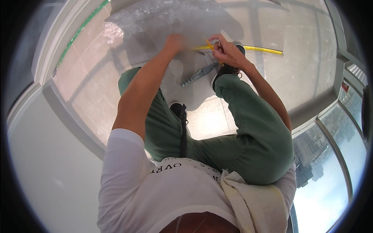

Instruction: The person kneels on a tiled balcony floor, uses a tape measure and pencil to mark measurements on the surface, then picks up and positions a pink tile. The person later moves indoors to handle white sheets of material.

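Note:
A slim yellow pencil [208,42] sticks out of my right hand [230,53], its fingers closed around it. My left hand [176,42] is smeared by motion, so its fingers cannot be made out. Across the floor lies the yellow blade of a tape measure [264,50], running from near my left hand, behind my right hand, out to the right. Whether my left hand touches it is unclear. Below my hands, a long grey hand tool with a ridged end [198,74] rests beside my right shoe [225,70]; its exact kind is hard to tell.
Dusty grey sheet material [155,23] covers the floor ahead. A green strip [79,31] follows the left wall's foot. Framed glass [330,155] stands at the right. My left shoe [178,109] is on the floor; a cream towel [254,202] hangs at my waist.

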{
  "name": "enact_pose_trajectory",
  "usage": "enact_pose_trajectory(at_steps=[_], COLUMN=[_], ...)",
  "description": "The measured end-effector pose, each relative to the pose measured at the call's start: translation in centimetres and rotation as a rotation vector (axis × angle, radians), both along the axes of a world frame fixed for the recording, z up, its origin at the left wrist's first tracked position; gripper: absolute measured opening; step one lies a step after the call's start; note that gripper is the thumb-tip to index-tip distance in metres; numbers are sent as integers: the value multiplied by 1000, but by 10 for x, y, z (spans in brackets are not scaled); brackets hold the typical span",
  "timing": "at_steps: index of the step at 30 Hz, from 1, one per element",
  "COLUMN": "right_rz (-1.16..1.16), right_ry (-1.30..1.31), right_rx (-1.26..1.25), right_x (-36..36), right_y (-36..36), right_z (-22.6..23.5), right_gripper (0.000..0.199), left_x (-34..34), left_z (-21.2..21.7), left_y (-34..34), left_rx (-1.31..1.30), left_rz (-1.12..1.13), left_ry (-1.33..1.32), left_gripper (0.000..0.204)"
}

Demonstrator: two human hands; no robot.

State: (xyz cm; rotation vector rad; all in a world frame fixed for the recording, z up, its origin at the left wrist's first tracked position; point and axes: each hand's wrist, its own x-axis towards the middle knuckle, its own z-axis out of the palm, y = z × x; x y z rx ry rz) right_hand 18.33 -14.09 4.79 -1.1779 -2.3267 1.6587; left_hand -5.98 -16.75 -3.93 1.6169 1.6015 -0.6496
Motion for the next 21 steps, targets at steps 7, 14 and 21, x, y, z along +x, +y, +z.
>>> enact_pose_trajectory(at_steps=[7,14,21], right_rz=[-685,-437,-456], right_ry=[572,307,321], right_rx=[-553,-28,-400], right_x=[54,15,-5], right_y=[62,28,20], right_z=[1,-64,-72], right_gripper=[29,28,15], left_x=[2,3,4], left_z=[15,18,21], left_y=[8,16,17], left_rx=[-40,-114,-124], left_rz=[-2,-20,-31], left_ry=[42,29,50], left_gripper=[41,47,48])
